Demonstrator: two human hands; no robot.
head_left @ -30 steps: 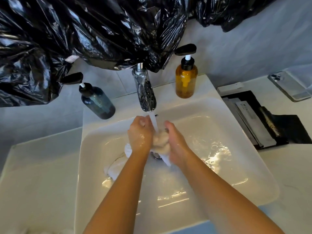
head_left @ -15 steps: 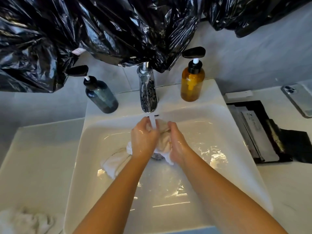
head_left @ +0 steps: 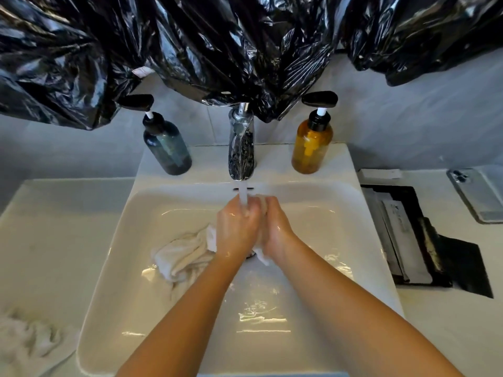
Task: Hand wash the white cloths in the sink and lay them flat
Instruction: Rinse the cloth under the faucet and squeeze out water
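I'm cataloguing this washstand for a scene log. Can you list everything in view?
sink: 1, white, centre
faucet: 1, chrome, behind the basin, water running
teal pump bottle: 1, dark teal, left of faucet
amber pump bottle: 1, amber, right of faucet
wet cloth: 1, white, in the basin, trailing left from the hands
crumpled cloth: 1, white, counter, lower left
plastic sheeting: black, hanging above
phone: 1, silvery, far right
tray: 1, black, right counter, holding grey packets
small box: 1, white, behind tray
left hand: grips wet cloth under the stream
right hand: grips it too
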